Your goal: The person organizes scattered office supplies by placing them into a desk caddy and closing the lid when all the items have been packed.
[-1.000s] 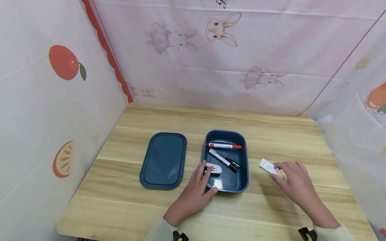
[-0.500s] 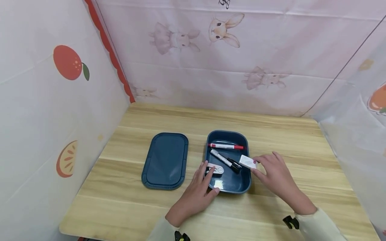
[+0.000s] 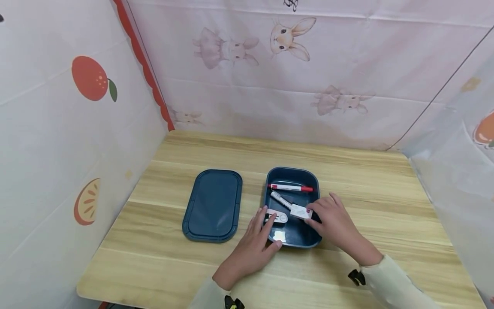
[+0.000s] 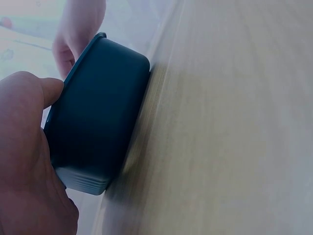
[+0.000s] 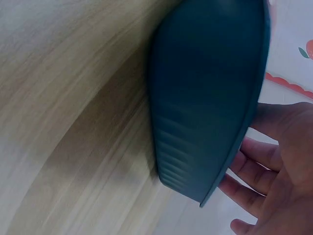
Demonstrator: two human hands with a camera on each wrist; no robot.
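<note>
A dark blue box stands on the table with its top uncovered. Inside lie a red-capped marker, a white marker and a white-topped oval item. The right hand pinches a small white block over the box's interior, partly covering the white marker. At the box's near left corner rests the left hand, its fingers spread over the rim by the oval item. The left wrist view shows the left thumb on the rim of the box; in the right wrist view the block is hidden behind the box.
A dark blue lid lies flat on the wooden table, left of the box. Printed cloth hangs behind the table and on both sides.
The right hand has carried the white block leftward from the table on the right, over the rim and into the space of the box. The left hand has stayed at the box's corner.
</note>
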